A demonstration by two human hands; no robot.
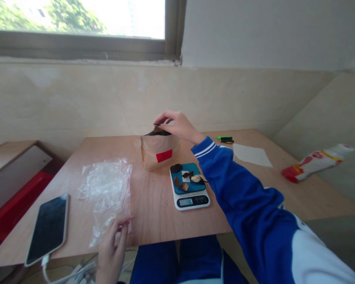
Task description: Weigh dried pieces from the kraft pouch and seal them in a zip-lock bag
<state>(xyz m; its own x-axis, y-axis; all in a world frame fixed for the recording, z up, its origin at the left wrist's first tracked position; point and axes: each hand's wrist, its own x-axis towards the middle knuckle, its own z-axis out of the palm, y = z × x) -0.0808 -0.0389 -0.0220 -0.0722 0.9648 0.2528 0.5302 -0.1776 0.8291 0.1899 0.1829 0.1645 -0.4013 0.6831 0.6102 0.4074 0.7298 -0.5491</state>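
The right hand (pixel 177 125) reaches out over the wooden table (pixel 154 205) and pinches the top edge of a brown paper bag (pixel 159 152) between thumb and fingers, closed on the rim at the bag's 12 o'clock; the bag stands upright directly under that hand, its mouth open and showing dark contents. On the bag's front is a red label (pixel 164 156) with dark print too small to read. At about 5 o'clock from the bag, just beside it, sits a small kitchen scale (pixel 190 187) with a teal platform carrying a few dried pieces (pixel 187 176), dark brown and pale; its display (pixel 185 202) shows digits that cannot be made out. The blue sleeve with white stripes (pixel 239 189) passes just to the scale's 3 o'clock side. The left hand (pixel 114 242) rests at the near table edge, at roughly 7 o'clock from the bag and well apart from it, its fingers loosely curled with the fingertips touching the lower edge of a pile of clear zip bags (pixel 106 189) with red seal strips; it is not clear whether it grips one. At 9 o'clock from that hand lies a smartphone (pixel 49 228), screen dark, a white cable (pixel 47 268) at its near end. Far off at 2 o'clock from the bag lie a green marker (pixel 225 137) beside a dark one, a sheet of paper (pixel 251 154), and, on the ledge at 3 o'clock, a red-and-white package (pixel 316 162) whose lettering is unreadable.
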